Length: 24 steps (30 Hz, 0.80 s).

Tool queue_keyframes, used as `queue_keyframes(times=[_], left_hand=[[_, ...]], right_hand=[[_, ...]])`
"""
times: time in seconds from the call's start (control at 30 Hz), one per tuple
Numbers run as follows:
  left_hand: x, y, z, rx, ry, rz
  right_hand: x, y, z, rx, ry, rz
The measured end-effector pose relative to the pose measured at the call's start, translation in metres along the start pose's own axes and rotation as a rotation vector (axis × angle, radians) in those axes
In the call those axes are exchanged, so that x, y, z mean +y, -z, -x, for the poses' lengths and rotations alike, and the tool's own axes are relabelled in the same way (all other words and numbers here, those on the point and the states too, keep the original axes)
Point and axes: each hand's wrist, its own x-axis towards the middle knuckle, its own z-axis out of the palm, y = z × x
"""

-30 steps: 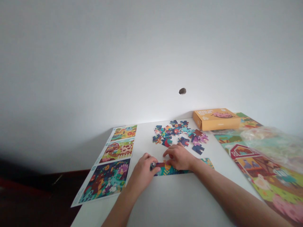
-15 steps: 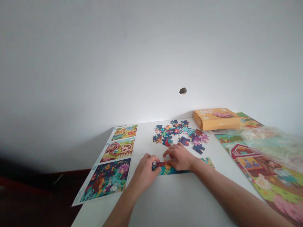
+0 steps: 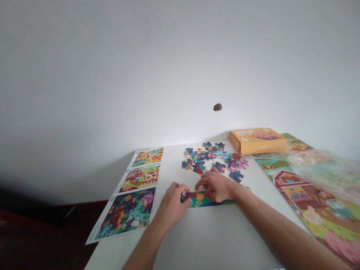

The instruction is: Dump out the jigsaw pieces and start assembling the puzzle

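Observation:
A strip of joined jigsaw puzzle pieces (image 3: 199, 200), teal with yellow and orange plants, lies flat on the white table. At its left end my left hand (image 3: 174, 202) is closed, thumb and forefinger gripping the edge pieces. My right hand (image 3: 218, 186) bends over the strip's middle, its forefinger at the far edge and its thumb on the pieces, closed on the strip. Its palm and wrist hide part of the strip's right side. Just beyond the hands lies a loose heap of puzzle pieces (image 3: 210, 155), mostly dark blue, teal and purple.
Left of my hands lies a sheet with three printed pictures (image 3: 129, 213). An orange puzzle box (image 3: 258, 141) stands at the back right by the wall. Farm-picture sheets (image 3: 317, 210) and a clear plastic bag (image 3: 326, 165) cover the table's right side.
My right hand has shifted slightly to the right along the strip, uncovering more of the orange plant. The left hand keeps its place at the left end.

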Motion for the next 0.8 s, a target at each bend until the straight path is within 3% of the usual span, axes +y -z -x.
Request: queue_keyframes(times=[0.8], left_hand=[[-0.0039,0.0002,0.0,-0.008,-0.021,-0.009]], right_hand=[[0.0062,0.0021,0.0007,-0.039,0.001,-0.034]])
